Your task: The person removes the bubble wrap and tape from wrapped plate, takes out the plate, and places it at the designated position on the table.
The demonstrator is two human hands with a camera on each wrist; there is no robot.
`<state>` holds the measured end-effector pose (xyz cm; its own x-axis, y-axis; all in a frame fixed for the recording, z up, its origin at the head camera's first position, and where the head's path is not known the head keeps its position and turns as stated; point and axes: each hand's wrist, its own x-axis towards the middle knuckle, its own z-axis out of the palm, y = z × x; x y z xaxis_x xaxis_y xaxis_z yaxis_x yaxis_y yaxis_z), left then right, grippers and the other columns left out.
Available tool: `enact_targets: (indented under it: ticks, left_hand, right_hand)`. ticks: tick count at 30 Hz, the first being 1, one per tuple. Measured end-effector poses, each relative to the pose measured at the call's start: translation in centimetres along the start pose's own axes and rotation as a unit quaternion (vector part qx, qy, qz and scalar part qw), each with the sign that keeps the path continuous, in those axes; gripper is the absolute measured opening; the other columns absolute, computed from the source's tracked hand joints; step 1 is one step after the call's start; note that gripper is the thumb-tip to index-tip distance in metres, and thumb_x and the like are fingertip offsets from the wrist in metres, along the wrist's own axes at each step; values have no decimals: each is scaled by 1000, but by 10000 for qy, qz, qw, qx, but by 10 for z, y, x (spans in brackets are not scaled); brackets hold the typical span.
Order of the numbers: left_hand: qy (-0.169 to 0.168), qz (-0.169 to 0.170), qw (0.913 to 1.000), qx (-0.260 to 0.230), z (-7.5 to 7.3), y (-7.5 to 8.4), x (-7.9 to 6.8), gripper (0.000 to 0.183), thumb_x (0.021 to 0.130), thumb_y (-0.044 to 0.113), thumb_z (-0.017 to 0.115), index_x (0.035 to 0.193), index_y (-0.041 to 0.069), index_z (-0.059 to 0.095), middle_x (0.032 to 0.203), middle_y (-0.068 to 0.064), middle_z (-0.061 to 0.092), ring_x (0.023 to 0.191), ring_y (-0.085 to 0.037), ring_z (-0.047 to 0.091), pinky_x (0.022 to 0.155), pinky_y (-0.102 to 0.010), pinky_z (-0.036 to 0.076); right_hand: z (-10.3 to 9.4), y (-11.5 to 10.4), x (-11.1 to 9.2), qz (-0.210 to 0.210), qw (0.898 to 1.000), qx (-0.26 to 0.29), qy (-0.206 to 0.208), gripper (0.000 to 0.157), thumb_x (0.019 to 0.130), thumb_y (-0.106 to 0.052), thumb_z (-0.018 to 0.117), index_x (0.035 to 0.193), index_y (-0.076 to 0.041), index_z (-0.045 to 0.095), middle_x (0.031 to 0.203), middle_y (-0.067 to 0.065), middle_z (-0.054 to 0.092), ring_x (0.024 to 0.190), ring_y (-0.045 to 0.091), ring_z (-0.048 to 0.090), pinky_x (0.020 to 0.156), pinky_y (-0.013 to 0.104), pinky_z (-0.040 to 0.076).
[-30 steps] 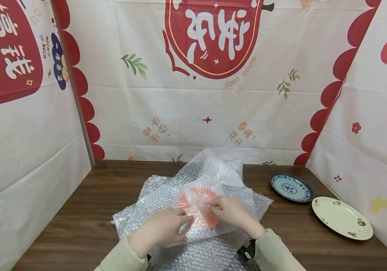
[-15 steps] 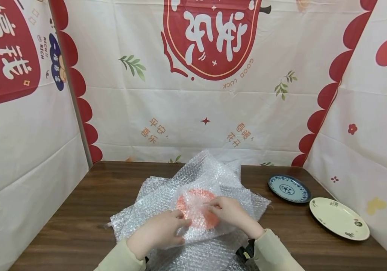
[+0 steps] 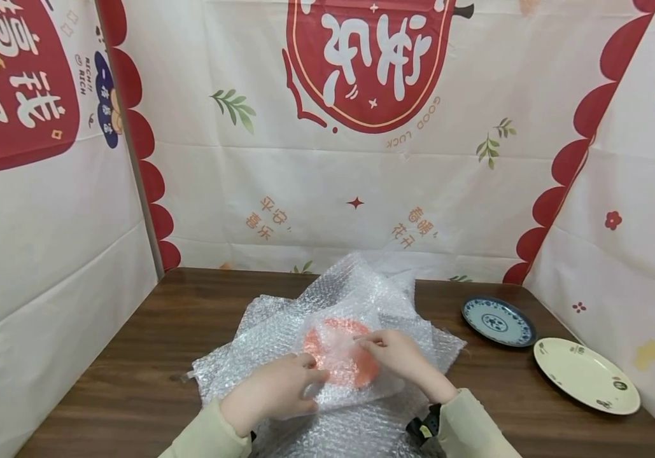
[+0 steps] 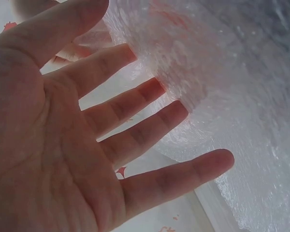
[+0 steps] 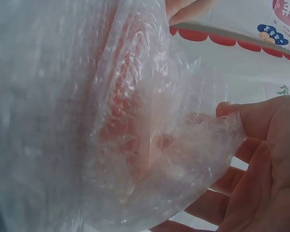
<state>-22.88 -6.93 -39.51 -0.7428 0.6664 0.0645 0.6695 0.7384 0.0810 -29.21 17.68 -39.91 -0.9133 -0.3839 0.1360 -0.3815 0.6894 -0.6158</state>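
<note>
A round, flat orange-red thing (image 3: 364,366) lies under a layer of bubble wrap (image 3: 281,331) at the table's front middle; its exact kind is blurred by the wrap. On its left side my left hand (image 3: 281,385) rests with fingers spread and nearly straight, the fingertips touching the wrap in the left wrist view. My right hand (image 3: 401,359) pinches a loose edge of the bubble wrap between thumb and fingers, over the right part of the orange-red thing. In the right wrist view, that edge (image 5: 232,128) stands up between the thumb and the fingers.
Further sheets of bubble wrap (image 3: 356,432) spread beneath, over the dark wooden table (image 3: 149,356). To the right lie a blue patterned plate (image 3: 476,321) and a cream oval plate (image 3: 579,375). Printed white cloth walls (image 3: 316,172) close off the back and both sides.
The head view has shifted slightly. My right hand has edged a little up and to the right with the pinched wrap, while the left hand has stayed nearly still.
</note>
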Motion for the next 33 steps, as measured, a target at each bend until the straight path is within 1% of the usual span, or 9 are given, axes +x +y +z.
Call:
enact_targets:
  ticks: [4, 7, 10, 15, 18, 22, 27, 30, 33]
  left_hand:
    - [28, -30, 10000, -1, -1, 0, 2, 44, 80, 38, 76, 121, 24, 66, 107, 3, 59, 89, -14, 59, 75, -30, 52]
    - [-39, -49, 10000, -47, -1, 0, 1, 45, 81, 39, 75, 122, 24, 66, 108, 2, 59, 91, -15, 59, 74, -30, 52]
    - [-125, -60, 9998, -147, 0, 0, 0, 45, 82, 38, 75, 124, 24, 65, 110, 2, 58, 92, -15, 59, 73, -30, 52]
    - [-147, -138, 9996, -180, -1, 1, -1, 47, 81, 39, 76, 124, 24, 65, 110, 2, 58, 93, -16, 58, 73, -31, 52]
    - [-82, -111, 9999, -77, -2, 2, 0, 47, 80, 40, 76, 123, 24, 65, 108, 3, 58, 92, -16, 58, 75, -31, 51]
    - [-101, -121, 9999, -45, -3, 2, 0, 46, 80, 41, 76, 122, 24, 65, 108, 3, 58, 92, -16, 58, 76, -32, 51]
    - [-206, -149, 9996, -117, -1, 1, 0, 47, 81, 40, 75, 124, 23, 65, 110, 1, 59, 93, -17, 59, 76, -32, 51]
    - [-231, -137, 9995, -144, -1, 0, 0, 47, 81, 40, 75, 124, 23, 65, 110, 1, 59, 92, -17, 59, 76, -32, 51]
    - [-234, -155, 9995, -160, -1, 0, -1, 46, 81, 39, 75, 123, 23, 65, 111, 1, 59, 92, -17, 59, 76, -32, 51]
  right_hand:
    - [-10, 6, 2, -58, 9994, 278, 202, 28, 98, -21, 56, 111, -1, 71, 98, 11, 73, 94, 29, 67, 81, 46, 54]
    - [-14, 10, 1, 26, 9989, 447, 139, 31, 100, -24, 54, 113, -2, 71, 95, 6, 73, 100, 29, 66, 86, 47, 52]
    - [-15, 14, 1, 21, 9992, 390, 51, 32, 100, -27, 54, 113, -5, 72, 97, 4, 73, 101, 27, 65, 84, 44, 53]
    - [-15, 13, 2, -65, 9992, 385, 37, 29, 100, -24, 54, 111, -4, 72, 101, 6, 73, 98, 25, 66, 81, 41, 53]
    - [-17, 11, 2, -55, 9990, 443, 33, 28, 99, -22, 55, 110, -2, 72, 99, 8, 73, 86, 21, 65, 74, 38, 52]
    - [-21, 9, 1, -12, 9988, 483, 76, 28, 98, -22, 57, 107, -1, 73, 95, 8, 72, 73, 14, 57, 64, 33, 47]
    - [-31, 6, -3, 244, 9977, 537, 327, 26, 95, -27, 63, 102, -5, 75, 96, 7, 70, 72, 13, 56, 59, 31, 46]
    - [-40, 6, -5, 262, 9969, 464, 573, 25, 93, -28, 65, 103, -6, 75, 100, 8, 71, 78, 14, 61, 62, 31, 49]
    - [-50, 8, -6, 235, 9959, 395, 780, 25, 92, -26, 67, 104, -6, 75, 98, 7, 72, 77, 15, 62, 62, 32, 50]
